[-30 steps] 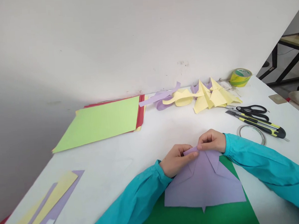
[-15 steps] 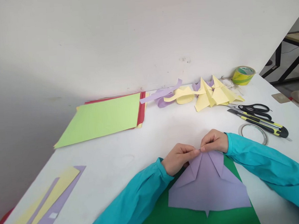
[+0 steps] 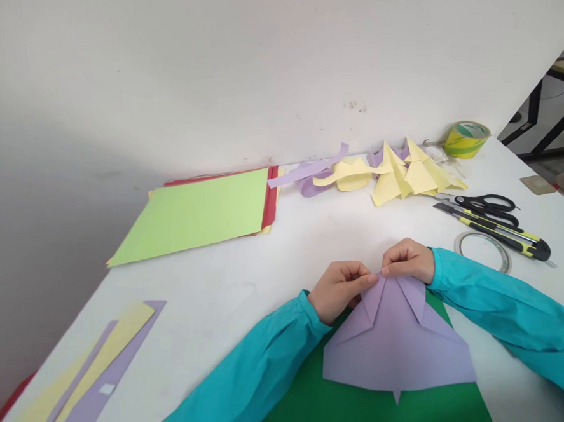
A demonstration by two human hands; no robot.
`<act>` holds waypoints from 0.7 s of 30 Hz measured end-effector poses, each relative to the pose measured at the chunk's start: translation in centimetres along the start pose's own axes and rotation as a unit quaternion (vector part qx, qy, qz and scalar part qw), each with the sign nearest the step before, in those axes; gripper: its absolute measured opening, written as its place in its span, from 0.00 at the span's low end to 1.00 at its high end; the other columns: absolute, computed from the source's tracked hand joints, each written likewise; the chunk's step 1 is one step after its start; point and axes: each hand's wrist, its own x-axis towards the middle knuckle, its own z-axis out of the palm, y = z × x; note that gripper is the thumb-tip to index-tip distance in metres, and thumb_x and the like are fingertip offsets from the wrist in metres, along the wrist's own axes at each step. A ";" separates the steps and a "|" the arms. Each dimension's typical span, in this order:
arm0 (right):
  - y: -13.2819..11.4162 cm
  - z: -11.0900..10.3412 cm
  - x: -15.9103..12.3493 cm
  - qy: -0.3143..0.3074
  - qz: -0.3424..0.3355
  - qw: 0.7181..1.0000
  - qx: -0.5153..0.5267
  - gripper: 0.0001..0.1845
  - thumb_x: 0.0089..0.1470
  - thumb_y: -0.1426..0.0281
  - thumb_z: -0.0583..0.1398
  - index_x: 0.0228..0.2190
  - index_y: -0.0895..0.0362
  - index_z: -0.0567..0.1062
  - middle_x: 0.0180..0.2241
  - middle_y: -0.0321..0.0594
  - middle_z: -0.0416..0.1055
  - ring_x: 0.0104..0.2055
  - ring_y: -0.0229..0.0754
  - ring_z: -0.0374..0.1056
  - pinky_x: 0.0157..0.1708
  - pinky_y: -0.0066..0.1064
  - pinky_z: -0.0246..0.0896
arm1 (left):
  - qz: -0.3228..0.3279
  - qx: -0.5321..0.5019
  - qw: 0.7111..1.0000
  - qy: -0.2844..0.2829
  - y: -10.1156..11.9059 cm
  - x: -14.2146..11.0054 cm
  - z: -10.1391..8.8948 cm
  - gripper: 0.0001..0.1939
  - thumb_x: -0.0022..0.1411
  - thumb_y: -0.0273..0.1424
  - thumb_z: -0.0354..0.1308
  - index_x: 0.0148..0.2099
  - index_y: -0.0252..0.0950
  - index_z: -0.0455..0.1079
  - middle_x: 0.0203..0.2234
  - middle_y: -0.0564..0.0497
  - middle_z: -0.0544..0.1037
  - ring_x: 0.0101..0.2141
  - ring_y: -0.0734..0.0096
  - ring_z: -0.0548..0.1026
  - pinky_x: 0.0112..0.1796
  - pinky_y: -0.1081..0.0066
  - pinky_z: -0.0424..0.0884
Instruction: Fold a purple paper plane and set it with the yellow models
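A folded sheet of purple paper (image 3: 398, 350), shaped like a wide skirt with two folded flaps near its narrow top, is held over a green sheet (image 3: 332, 411). My left hand (image 3: 341, 290) pinches its top edge from the left, thumb on the front and fingers partly behind. Close beside it, my right hand (image 3: 409, 262) pinches the same top edge from the right. The two thumbs nearly meet at the tip. A small point of paper sticks out below the lower edge.
Stacked coloured paper (image 3: 201, 216) lies back left, paper strips (image 3: 91, 375) front left. Along the wall are curled strips (image 3: 353, 173), folded yellow pieces (image 3: 404, 175) and yellow tape (image 3: 467, 139). Scissors (image 3: 489, 208), a cutter (image 3: 498, 229) and a tape roll (image 3: 507, 261) lie right.
The view has shifted slightly. Both hands keep their pinch at the top of the purple paper, with the left fingertips now a little further from the right ones.
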 end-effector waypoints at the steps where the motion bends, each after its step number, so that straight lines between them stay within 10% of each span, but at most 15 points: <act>1: 0.0 0.0 0.0 -0.002 -0.010 1.000 -0.013 0.17 0.39 0.59 0.63 0.17 0.62 0.71 0.14 0.31 0.60 0.18 0.29 0.52 0.17 0.23 0.45 | -0.003 0.001 1.000 0.000 0.0 0.0 0.0 0.20 0.42 0.44 0.63 0.23 0.31 0.65 0.13 0.59 0.63 0.15 0.84 0.59 0.16 0.81 0.54; 21: 0.2 -0.8 0.0 0.066 0.004 0.997 0.033 0.17 0.34 0.59 0.66 0.17 0.61 0.72 0.14 0.32 0.63 0.16 0.30 0.55 0.15 0.23 0.47 | -0.007 -0.038 0.999 0.004 0.0 0.0 -0.3 0.22 0.33 0.42 0.68 0.19 0.32 0.62 0.11 0.58 0.63 0.15 0.82 0.61 0.16 0.79 0.55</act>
